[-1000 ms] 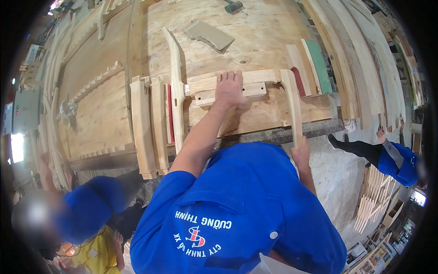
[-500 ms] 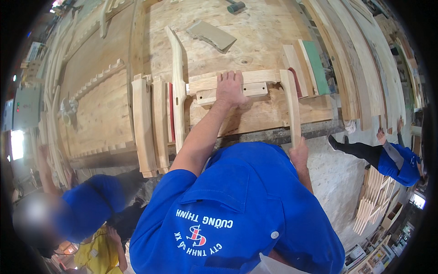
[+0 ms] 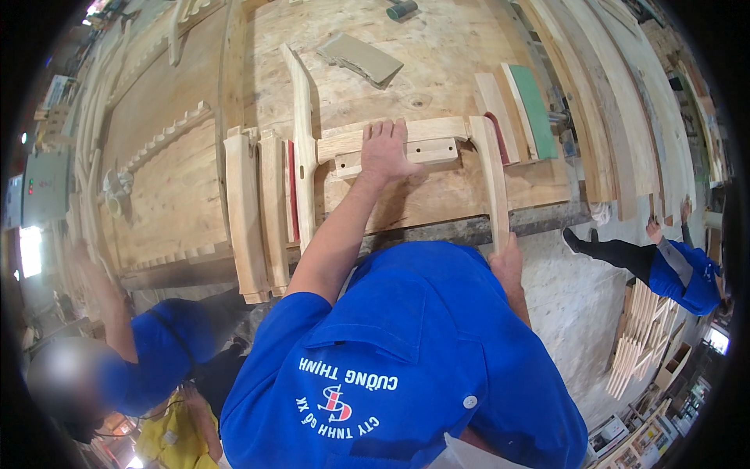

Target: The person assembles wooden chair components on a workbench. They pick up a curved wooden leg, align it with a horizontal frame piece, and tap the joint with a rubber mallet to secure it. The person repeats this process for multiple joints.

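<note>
A pale wooden rail (image 3: 433, 130) lies crosswise on the bench, between a long curved wooden post (image 3: 305, 176) on its left and a curved wooden leg (image 3: 491, 184) on its right. My left hand (image 3: 384, 155) grips the rail from above, fingers over it and thumb out to the right. Along the rail's near side sits a wooden block with dark holes (image 3: 433, 151). My right hand (image 3: 508, 264) is closed round the near end of the leg, which sticks out past the bench edge. The rail's ends meet the post and the leg.
Left of the post stand a red-faced strip (image 3: 293, 191) and wooden pieces (image 3: 246, 211). At right are a red pad (image 3: 498, 137) and green-faced board (image 3: 533, 109). A flat board (image 3: 359, 59) and mallet head (image 3: 402, 10) lie farther back. Co-workers (image 3: 160, 352) are at left and right (image 3: 687, 270).
The leg, red pad and green-faced board have shifted left, and the gap between rail and post has closed. My left hand has slid slightly left; my right hand moved left with the leg.
</note>
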Available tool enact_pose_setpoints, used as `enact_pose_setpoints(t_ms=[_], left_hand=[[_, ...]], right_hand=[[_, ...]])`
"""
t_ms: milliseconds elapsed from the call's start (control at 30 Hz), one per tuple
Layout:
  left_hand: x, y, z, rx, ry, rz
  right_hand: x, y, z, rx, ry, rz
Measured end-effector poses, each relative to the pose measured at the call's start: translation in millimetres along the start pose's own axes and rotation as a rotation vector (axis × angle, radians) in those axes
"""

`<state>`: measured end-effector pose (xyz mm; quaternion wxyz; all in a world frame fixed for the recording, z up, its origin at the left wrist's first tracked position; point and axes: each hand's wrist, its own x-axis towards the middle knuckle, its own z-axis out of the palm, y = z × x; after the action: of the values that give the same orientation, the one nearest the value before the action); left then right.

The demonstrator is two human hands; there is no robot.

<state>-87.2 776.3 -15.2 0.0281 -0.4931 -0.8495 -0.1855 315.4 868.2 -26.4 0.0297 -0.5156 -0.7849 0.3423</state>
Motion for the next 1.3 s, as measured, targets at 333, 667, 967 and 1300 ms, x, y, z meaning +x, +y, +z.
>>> enact_pose_setpoints(t_ms=[333, 667, 967, 1300], left_hand=[[-1, -3, -4, 0.004, -0.015, 0.002], [-3, -9, -4, -0.005, -0.008, 0.008], [-3, -7, -3, -0.012, 0.004, 0.001], [-2, -8, -3, -0.009, 0.0, 0.017]], right_hand=[[1, 3, 7, -0.073, -0.032, 0.002], [-1, -5, 7, -0.063, -0.049, -0.004], [-3, -2, 7, 0.021, -0.025, -0.049], [-2, -7, 6, -0.059, -0.048, 0.005]])
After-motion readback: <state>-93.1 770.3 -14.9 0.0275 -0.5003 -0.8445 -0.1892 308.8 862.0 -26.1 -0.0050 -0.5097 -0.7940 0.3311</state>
